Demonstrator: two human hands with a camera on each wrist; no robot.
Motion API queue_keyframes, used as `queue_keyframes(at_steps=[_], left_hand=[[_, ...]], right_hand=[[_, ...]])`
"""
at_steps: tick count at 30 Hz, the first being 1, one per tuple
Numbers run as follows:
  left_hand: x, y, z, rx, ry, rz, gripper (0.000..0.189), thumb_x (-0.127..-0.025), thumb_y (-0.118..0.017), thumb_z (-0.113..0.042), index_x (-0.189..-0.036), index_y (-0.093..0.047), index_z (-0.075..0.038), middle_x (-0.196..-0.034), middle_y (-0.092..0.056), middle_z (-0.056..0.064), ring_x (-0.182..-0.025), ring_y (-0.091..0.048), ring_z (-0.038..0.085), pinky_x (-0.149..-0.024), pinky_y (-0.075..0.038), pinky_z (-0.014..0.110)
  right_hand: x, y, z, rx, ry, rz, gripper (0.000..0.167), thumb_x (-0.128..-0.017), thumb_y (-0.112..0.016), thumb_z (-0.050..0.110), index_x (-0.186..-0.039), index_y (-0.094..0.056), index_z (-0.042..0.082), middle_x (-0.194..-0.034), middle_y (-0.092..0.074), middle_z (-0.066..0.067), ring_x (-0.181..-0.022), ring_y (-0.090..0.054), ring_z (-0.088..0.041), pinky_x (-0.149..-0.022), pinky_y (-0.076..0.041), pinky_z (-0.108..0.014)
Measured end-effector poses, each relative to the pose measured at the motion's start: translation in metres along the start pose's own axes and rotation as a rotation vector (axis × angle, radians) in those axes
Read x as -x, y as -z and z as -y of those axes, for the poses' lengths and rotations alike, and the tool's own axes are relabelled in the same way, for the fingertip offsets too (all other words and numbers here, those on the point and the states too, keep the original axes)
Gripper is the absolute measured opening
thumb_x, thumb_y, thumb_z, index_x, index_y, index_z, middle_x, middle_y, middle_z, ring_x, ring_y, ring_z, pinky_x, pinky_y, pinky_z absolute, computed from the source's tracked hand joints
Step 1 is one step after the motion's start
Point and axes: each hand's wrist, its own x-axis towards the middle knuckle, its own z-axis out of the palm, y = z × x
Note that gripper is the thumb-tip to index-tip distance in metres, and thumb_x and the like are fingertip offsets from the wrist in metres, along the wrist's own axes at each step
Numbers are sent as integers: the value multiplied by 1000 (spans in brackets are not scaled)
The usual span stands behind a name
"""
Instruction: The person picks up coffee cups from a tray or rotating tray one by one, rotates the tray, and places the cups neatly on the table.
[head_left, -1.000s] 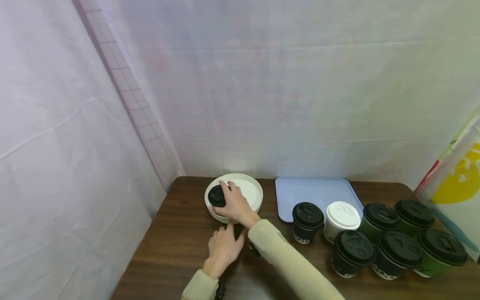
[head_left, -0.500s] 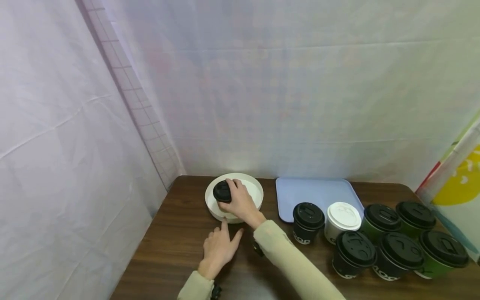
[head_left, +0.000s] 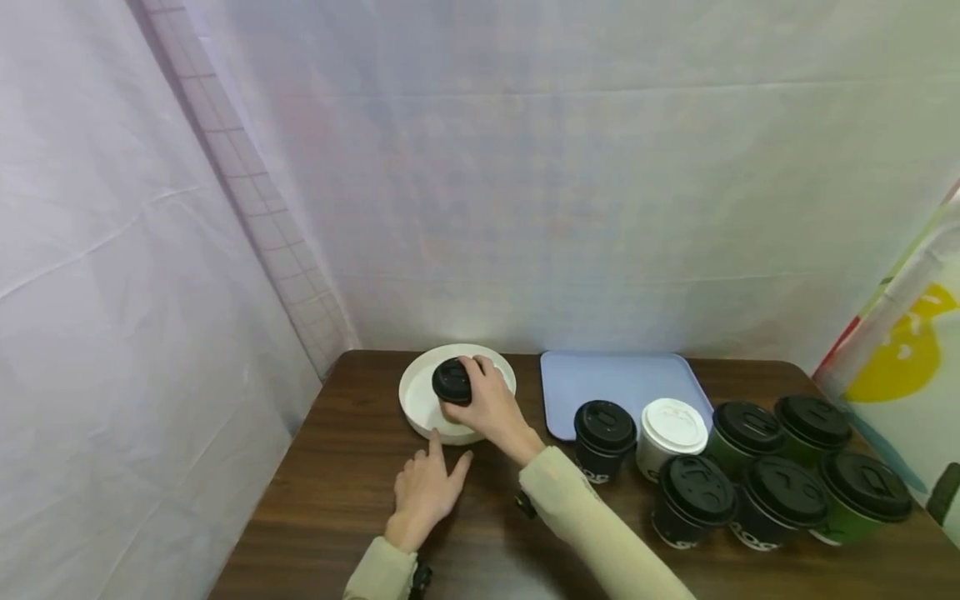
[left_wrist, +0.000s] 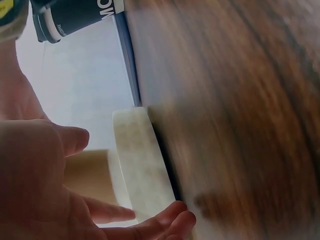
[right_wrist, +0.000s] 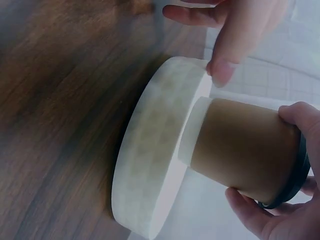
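Observation:
My right hand (head_left: pixel 491 408) grips a brown paper coffee cup (right_wrist: pixel 245 142) by its upper part, around the black lid (head_left: pixel 452 381). The cup stands upright over a round white tray (head_left: pixel 412 400), its white lower band level with the tray's rim in the right wrist view. My left hand (head_left: pixel 425 493) lies in front of the tray with thumb and index finger spread. Its index fingertip is right at the tray's near rim. In the left wrist view, its fingers (left_wrist: pixel 165 220) reach along the tray's outer wall (left_wrist: pixel 145 160).
To the right lies a light blue rectangular tray (head_left: pixel 607 375). By its front edge stand a black cup (head_left: pixel 604 433) and a white-lidded cup (head_left: pixel 672 433). Several black-lidded cups (head_left: pixel 787 492) crowd the right side of the brown wooden table (head_left: pixel 322 475). White curtains (head_left: pixel 525 208) hang behind.
My right hand has moved the cup to the right and slightly back within the round tray. My left hand has slid left along the near rim, away from the right wrist.

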Motion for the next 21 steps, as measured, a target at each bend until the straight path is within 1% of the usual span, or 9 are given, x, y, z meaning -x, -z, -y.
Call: queue_keyframes(at_steps=[3,7,14,21], left_hand=[[0,-1,0,-9,-3,1,82,-100,-56,-57,-154,-42,3,-116,-69,31,-102,-68,48,-82,-55,59],[0,-2,-1,-15,-9,-2,82,-100,-56,-57,-155,-41,3,-115,-69,31,-101,-68,47,-81,-55,58],[0,-2,-1,-14,-13,-5,83,-100,-56,-56,-155,-40,4,-116,-68,32,-103,-68,49,-84,-55,59],[0,-1,-1,-39,-16,26,93,-95,-61,-62,-157,-37,4,-116,-67,32,-103,-67,48,-84,-55,59]], right_hand=[[6,7,-1,-5,-13,-16,76,-83,-86,34,-147,-52,10,-146,-54,-23,-127,-60,-42,-98,-57,-57],[15,16,-2,-7,-20,-47,74,-81,-86,32,-144,-54,10,-143,-55,-22,-128,-59,-39,-99,-57,-56],[34,27,-3,20,-9,-79,73,-82,-85,34,-143,-55,9,-140,-56,-19,-118,-62,-40,-93,-59,-54],[59,34,-4,16,0,-107,70,-83,-84,37,-141,-57,9,-140,-58,-22,-120,-62,-41,-97,-57,-54]])
